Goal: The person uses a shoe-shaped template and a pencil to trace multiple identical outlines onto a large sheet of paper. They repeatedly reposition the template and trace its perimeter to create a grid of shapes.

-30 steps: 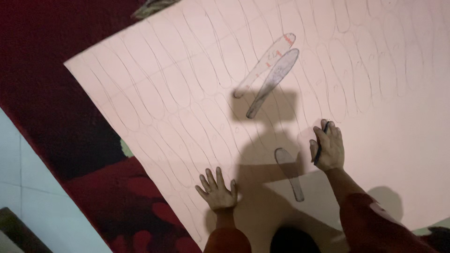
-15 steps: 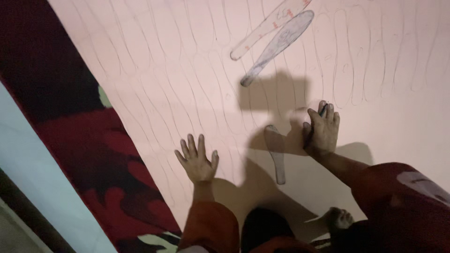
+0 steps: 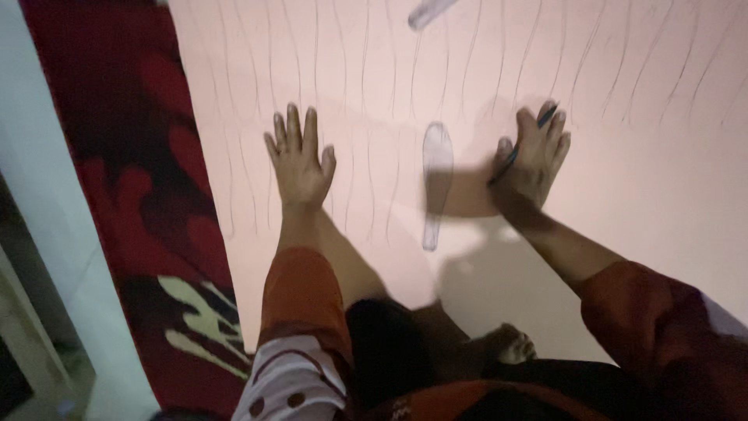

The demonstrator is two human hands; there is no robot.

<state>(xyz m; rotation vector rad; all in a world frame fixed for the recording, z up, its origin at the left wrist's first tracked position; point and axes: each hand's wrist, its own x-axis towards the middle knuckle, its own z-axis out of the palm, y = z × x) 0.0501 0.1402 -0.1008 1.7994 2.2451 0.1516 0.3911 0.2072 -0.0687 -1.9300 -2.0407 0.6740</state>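
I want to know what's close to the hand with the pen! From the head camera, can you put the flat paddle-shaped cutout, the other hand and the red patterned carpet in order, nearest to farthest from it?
From the right hand:
1. Paddle-shaped cutout, just to its left on the pink sheet.
2. Left hand, farther left, flat on the sheet.
3. Red patterned carpet, beyond the sheet's left edge.

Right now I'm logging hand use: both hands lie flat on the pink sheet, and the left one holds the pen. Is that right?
Not quite. In the head view the pen is under the right hand. The left hand lies flat and bare on the pink sheet.
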